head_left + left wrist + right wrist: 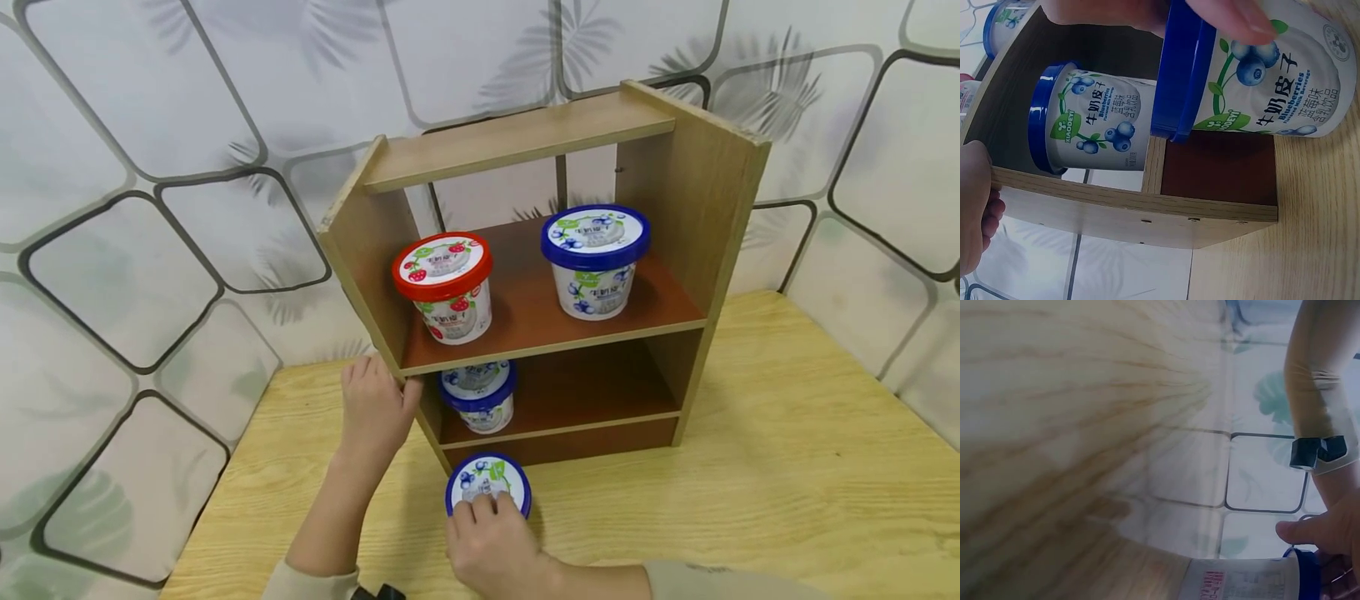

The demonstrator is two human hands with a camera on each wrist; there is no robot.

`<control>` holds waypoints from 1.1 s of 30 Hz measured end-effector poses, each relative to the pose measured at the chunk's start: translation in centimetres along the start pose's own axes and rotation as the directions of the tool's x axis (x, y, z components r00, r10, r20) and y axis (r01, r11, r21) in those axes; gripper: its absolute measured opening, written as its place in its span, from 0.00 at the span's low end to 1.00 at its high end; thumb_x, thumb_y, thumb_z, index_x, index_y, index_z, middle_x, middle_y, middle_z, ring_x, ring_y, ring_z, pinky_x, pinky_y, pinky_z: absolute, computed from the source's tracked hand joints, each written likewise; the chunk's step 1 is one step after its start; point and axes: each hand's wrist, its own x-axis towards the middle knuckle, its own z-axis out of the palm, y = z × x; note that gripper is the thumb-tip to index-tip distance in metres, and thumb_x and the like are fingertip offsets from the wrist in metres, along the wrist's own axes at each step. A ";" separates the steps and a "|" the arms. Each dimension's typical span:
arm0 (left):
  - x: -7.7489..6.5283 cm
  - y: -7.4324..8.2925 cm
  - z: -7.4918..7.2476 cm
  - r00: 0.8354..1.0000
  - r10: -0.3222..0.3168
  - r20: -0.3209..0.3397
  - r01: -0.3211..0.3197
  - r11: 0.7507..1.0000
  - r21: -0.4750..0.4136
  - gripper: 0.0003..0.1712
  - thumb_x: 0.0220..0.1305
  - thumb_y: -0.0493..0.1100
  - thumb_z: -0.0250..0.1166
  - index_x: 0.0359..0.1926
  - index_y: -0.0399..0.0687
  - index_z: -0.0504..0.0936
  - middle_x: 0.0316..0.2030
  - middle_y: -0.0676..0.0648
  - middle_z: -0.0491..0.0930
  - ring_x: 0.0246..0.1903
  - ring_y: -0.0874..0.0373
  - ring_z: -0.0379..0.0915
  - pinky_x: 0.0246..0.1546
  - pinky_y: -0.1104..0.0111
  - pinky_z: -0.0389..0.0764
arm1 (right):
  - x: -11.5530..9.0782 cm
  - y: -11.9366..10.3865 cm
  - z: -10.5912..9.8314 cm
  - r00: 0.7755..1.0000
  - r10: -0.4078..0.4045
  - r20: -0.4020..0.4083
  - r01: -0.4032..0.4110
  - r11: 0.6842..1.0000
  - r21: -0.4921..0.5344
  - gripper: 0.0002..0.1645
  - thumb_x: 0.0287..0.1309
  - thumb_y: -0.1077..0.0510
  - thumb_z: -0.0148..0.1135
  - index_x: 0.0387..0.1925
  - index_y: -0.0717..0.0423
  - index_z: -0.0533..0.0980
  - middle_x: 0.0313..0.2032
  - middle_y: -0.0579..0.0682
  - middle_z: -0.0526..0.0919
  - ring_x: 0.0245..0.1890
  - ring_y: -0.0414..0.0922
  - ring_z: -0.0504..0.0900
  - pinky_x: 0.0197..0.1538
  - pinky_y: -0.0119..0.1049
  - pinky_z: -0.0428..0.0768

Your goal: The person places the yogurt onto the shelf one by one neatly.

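My left hand (375, 404) grips the left side panel of a small wooden shelf (720, 192), thumb at the front edge and fingers behind the panel. The right hand (495, 542) holds a white tub with a blue lid and blueberry pictures (480, 479) from above, just in front of the shelf's lower left corner. In the left wrist view this blueberry tub (1272, 87) shows lettering on its side, and a thumb presses near its lid. Part of the held tub (1241, 581) also appears at the bottom of the right wrist view.
On the middle board stand a red-lidded strawberry tub (450, 287) at left and a blueberry tub (596, 262) at right. Another blueberry tub (480, 396) sits at the left of the lower compartment. The shelf stands on a wood-grain table (810, 467) near a patterned wall (480, 67).
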 end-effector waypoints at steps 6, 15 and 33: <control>-0.1 -0.1 -0.1 1.000 -0.011 0.001 0.011 1.000 0.001 0.14 0.57 0.42 0.54 0.34 0.32 0.75 0.24 0.37 0.77 0.30 0.42 0.69 0.34 0.56 0.62 | -0.2 -0.2 0.1 0.999 -0.027 0.028 0.028 1.000 -0.013 0.25 0.60 0.64 0.35 0.13 0.54 0.72 0.15 0.47 0.72 0.16 0.42 0.73 0.19 0.36 0.72; -0.2 -0.1 0.0 1.000 -0.004 -0.002 0.004 1.000 -0.001 0.14 0.58 0.43 0.54 0.33 0.33 0.74 0.24 0.37 0.77 0.30 0.42 0.69 0.33 0.56 0.62 | -0.3 0.1 0.0 0.990 -0.135 -0.025 0.133 0.989 -0.066 0.24 0.55 0.67 0.32 0.08 0.54 0.66 0.12 0.46 0.68 0.12 0.41 0.69 0.15 0.33 0.65; -0.1 -0.2 0.1 1.000 -0.004 -0.008 0.004 1.000 -0.008 0.13 0.58 0.43 0.54 0.32 0.34 0.74 0.24 0.37 0.77 0.30 0.42 0.69 0.33 0.56 0.63 | -2.2 2.8 -0.8 0.958 -0.273 -0.088 0.276 0.961 0.028 0.21 0.53 0.66 0.34 0.15 0.54 0.71 0.15 0.46 0.70 0.18 0.41 0.70 0.21 0.31 0.71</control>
